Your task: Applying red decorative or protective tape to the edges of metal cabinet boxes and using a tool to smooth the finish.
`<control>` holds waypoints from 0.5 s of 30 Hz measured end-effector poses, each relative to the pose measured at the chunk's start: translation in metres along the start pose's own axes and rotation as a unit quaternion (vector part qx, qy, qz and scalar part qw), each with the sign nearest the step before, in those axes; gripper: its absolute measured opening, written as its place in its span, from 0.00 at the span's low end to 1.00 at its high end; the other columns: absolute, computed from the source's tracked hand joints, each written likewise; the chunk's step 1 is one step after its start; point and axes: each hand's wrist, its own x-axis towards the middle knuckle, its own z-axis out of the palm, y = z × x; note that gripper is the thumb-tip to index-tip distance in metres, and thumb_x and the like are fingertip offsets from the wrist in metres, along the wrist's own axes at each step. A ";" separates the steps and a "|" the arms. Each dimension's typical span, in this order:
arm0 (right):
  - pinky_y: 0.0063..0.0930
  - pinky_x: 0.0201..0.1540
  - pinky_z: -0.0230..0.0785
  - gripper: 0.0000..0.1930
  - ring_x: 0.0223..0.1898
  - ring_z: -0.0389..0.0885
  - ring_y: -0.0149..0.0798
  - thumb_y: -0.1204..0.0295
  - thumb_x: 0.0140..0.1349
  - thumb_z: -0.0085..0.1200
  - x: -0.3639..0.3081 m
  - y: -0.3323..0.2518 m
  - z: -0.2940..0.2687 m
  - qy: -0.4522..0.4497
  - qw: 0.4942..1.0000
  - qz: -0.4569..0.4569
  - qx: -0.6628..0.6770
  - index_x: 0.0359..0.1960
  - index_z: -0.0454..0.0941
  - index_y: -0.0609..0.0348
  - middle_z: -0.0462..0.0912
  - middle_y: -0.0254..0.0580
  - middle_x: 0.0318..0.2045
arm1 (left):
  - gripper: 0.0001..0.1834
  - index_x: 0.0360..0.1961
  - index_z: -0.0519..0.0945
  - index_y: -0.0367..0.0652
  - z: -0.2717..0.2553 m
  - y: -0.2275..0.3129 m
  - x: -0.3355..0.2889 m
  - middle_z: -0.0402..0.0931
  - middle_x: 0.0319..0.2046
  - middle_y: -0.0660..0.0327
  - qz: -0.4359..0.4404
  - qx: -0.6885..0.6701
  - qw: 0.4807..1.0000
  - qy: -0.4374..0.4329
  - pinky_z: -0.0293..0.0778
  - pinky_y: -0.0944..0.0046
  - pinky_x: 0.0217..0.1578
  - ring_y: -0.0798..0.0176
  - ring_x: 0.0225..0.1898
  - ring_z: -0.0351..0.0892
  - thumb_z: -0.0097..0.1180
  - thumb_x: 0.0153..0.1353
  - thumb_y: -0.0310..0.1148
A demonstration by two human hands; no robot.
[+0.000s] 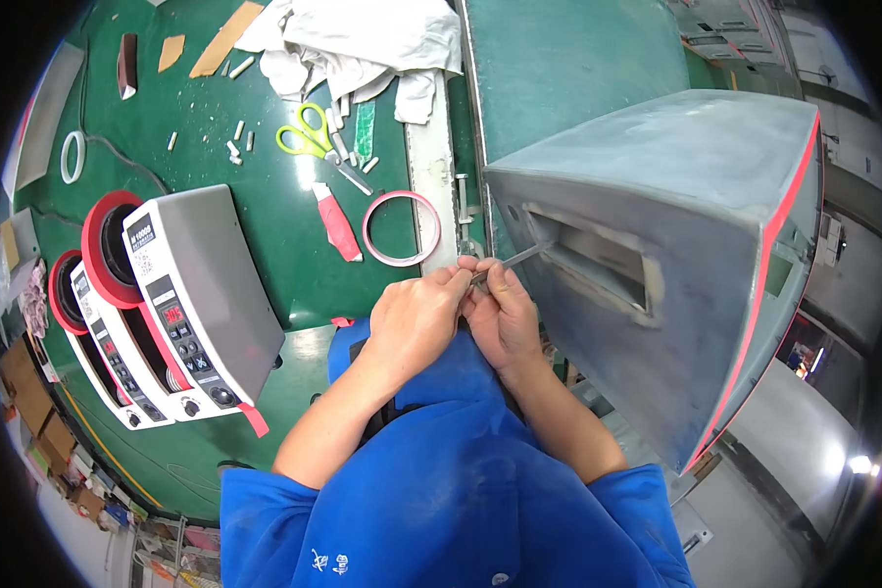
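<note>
Between my two hands is a thin grey stick [527, 256], flat or rod-like; its exact kind I cannot make out. The fingers of my right hand [505, 318] pinch it near its lower end. My left hand [416, 318] is closed at that same end, its fingertips touching those of the right. The stick slants up to the right, its far tip by the rectangular opening [598, 269] of a large grey box-shaped housing [647, 372]; whether the tip touches it is unclear. Red tape [762, 265] runs along the housing's edge.
Two tape dispensers [216, 265] with red rolls stand at left. Beyond my hands lie a pink tape roll [402, 260], a red-wrapped blade tool [337, 225], green-handled scissors [309, 137], several short white sticks [240, 129] and a white cloth [363, 39]. A white ring [73, 157] lies far left.
</note>
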 end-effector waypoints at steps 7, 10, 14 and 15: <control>0.36 0.52 0.60 0.09 0.49 0.69 0.40 0.64 0.64 0.42 0.004 0.005 0.004 0.032 0.999 -0.013 -0.002 0.39 0.68 0.55 0.73 0.43 0.43 | 0.05 0.32 0.74 0.44 0.005 -0.013 -0.003 0.70 0.19 0.58 0.003 -0.007 1.000 0.012 0.67 0.57 0.17 0.53 0.19 0.73 0.51 0.51 0.29; 0.36 0.51 0.60 0.09 0.49 0.69 0.40 0.64 0.64 0.42 0.003 0.008 0.004 0.043 0.999 -0.020 -0.003 0.39 0.68 0.54 0.73 0.42 0.43 | 0.06 0.32 0.74 0.44 0.005 -0.015 -0.004 0.71 0.19 0.59 0.007 -0.002 1.000 0.002 0.68 0.58 0.17 0.55 0.19 0.74 0.51 0.51 0.29; 0.36 0.50 0.61 0.09 0.49 0.68 0.40 0.63 0.63 0.42 0.001 0.012 0.000 0.027 0.999 -0.027 0.009 0.38 0.68 0.54 0.73 0.41 0.42 | 0.07 0.32 0.74 0.43 0.005 -0.016 -0.005 0.71 0.19 0.59 0.017 0.001 1.000 -0.008 0.68 0.59 0.16 0.56 0.19 0.74 0.50 0.50 0.28; 0.35 0.50 0.61 0.09 0.49 0.68 0.40 0.63 0.63 0.42 0.001 0.012 0.000 0.022 0.999 -0.028 0.014 0.38 0.68 0.53 0.74 0.40 0.42 | 0.07 0.32 0.73 0.42 0.003 -0.014 -0.005 0.71 0.19 0.59 0.019 0.008 1.000 -0.010 0.68 0.59 0.16 0.56 0.19 0.74 0.50 0.50 0.28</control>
